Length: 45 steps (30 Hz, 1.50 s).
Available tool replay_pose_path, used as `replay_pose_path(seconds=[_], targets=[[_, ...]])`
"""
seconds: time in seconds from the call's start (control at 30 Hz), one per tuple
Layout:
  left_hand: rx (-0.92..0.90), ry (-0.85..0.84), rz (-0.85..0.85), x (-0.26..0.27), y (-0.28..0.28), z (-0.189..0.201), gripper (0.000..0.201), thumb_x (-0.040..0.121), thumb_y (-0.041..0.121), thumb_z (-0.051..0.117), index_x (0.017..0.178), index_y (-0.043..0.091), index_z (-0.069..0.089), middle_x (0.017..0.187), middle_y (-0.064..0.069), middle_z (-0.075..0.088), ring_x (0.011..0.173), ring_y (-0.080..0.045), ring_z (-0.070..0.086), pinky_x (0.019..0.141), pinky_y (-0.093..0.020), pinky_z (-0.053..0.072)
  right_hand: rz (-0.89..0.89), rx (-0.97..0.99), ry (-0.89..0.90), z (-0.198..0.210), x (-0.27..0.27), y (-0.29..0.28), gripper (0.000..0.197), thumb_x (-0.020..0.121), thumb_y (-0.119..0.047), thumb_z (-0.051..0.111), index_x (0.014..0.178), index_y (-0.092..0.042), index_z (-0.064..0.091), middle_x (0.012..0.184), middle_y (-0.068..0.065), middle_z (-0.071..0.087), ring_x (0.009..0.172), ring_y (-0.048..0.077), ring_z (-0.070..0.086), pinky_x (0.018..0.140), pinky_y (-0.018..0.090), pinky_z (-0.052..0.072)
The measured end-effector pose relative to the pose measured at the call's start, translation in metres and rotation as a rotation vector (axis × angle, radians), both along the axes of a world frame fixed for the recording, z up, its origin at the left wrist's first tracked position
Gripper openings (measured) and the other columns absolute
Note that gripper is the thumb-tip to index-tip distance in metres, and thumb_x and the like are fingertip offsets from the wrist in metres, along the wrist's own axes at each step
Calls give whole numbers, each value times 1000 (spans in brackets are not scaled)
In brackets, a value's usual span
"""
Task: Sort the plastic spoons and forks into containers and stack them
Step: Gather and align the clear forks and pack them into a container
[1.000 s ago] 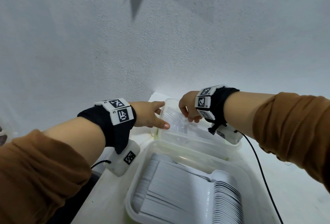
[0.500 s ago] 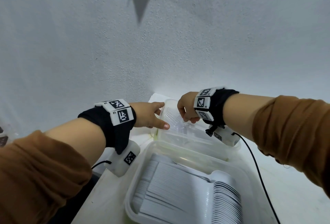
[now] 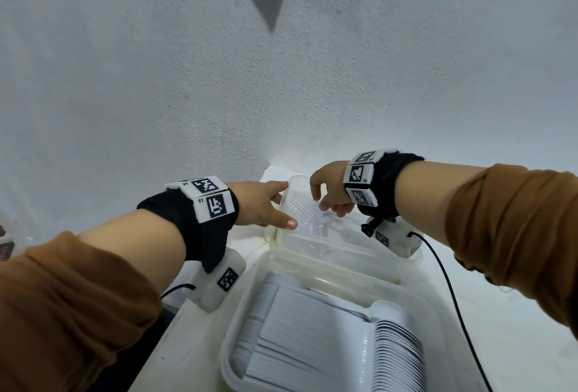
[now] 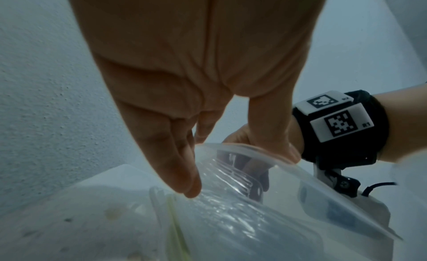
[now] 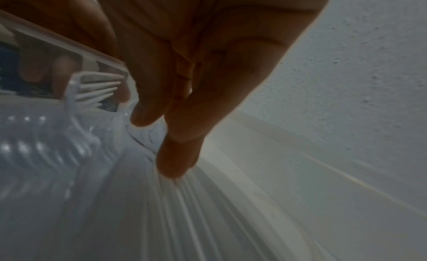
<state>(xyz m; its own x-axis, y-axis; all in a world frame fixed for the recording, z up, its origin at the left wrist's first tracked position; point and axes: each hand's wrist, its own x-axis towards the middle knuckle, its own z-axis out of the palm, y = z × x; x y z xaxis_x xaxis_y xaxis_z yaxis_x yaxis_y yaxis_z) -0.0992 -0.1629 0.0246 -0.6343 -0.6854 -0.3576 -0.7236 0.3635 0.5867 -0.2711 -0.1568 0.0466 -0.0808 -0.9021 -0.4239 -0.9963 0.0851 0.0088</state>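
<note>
Clear plastic box (image 3: 316, 235): far one of two on the white table (image 3: 516, 329); it stands just behind the near box (image 3: 416, 307), close to the wall (image 3: 281, 94).
Forks (image 3: 305, 208): clear, packed in a row inside the far box, tines toward its left end; the tines show best in the right wrist view (image 5: 97, 89).
Left hand (image 3: 261, 202): at the left end of the far box, fingers straight and together along the outside wall, thumb stretched over the rim. It holds nothing closed; it steadies the box.
Right hand (image 3: 328, 190): over the forks, fingers curled down. Fingertips (image 5: 171, 166) touch the fork handles; it seems to pinch a few, but the blur makes this not sure.
Near box: holds white spoons (image 3: 391, 351), stacked tight, bowls to the right.
Sleeves (image 3: 68, 307): brown, pushed up on both arms.
Wrist bands (image 3: 212, 200): black, with white marker tags, one on each wrist.
</note>
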Motion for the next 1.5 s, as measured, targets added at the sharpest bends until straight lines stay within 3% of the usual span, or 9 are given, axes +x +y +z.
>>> replay_pose_path(seconds=[0.23, 0.33, 0.53, 0.73, 1.03, 1.13, 1.23, 1.33, 1.5], targets=[[-23, -16, -11, 0, 0, 1, 75, 86, 42, 61, 147, 29, 20, 137, 15, 44, 115, -17, 56, 95, -23, 38, 43, 14, 73, 2, 6, -3, 18, 87, -19, 64, 100, -14, 51, 73, 1, 63, 58, 14, 60, 51, 18, 48], [-8, -5, -5, 0, 0, 0, 76, 86, 41, 62, 148, 28, 20, 137, 15, 45, 114, -17, 56, 93, -23, 39, 53, 26, 82, 8, 2, -4, 13, 87, -19, 64, 87, -15, 52, 67, -2, 61, 54, 10, 60, 43, 13, 46], [-14, -12, 4, 0, 0, 0, 80, 86, 42, 62, 149, 26, 15, 143, 13, 41, 119, -16, 53, 98, -22, 34, 86, 142, 80, 8, -1, 2, 14, 79, -25, 73, 74, -17, 62, 66, -4, 64, 54, 5, 59, 44, 10, 46], [-15, -25, 0, -2, -1, -3, 87, 85, 44, 62, 151, 26, 7, 145, 13, 38, 117, -14, 54, 102, -26, 37, 175, 161, 219, 1, 6, 4, 10, 83, -24, 66, 78, -18, 59, 60, -7, 58, 47, 1, 49, 39, 8, 38], [-18, -23, 9, -1, -3, -4, 86, 86, 45, 61, 151, 26, 7, 146, 13, 37, 117, -13, 54, 95, -20, 33, 234, 121, 343, 5, 9, -1, 19, 85, -16, 57, 68, -20, 49, 65, -7, 56, 56, 6, 49, 51, 17, 37], [-21, -21, 3, -1, -2, -4, 84, 86, 44, 61, 150, 27, 9, 145, 14, 38, 116, -13, 54, 93, -20, 34, 228, 122, 344, 2, 13, 2, 3, 85, -17, 56, 82, -16, 57, 68, -5, 59, 59, 9, 51, 52, 19, 38], [-17, -17, -2, -1, -3, -5, 85, 85, 44, 61, 150, 28, 9, 144, 14, 39, 114, -14, 55, 93, -21, 35, 183, 95, 335, 0, 15, 5, 30, 85, -17, 57, 114, -7, 55, 74, 0, 61, 70, 18, 55, 50, 20, 37], [-16, -18, -1, -1, -4, -7, 86, 85, 44, 62, 150, 28, 8, 145, 13, 39, 114, -14, 56, 98, -23, 36, 192, 60, 349, -1, 17, 7, 39, 85, -17, 57, 122, -5, 55, 78, 0, 52, 69, 17, 48, 48, 22, 30], [-15, -16, 7, -1, -4, -9, 87, 85, 45, 62, 150, 27, 7, 146, 12, 37, 115, -14, 55, 97, -20, 34, 239, -16, 290, -1, 14, 8, 10, 85, -17, 58, 93, -17, 52, 76, -7, 47, 77, 16, 48, 51, 18, 30]])
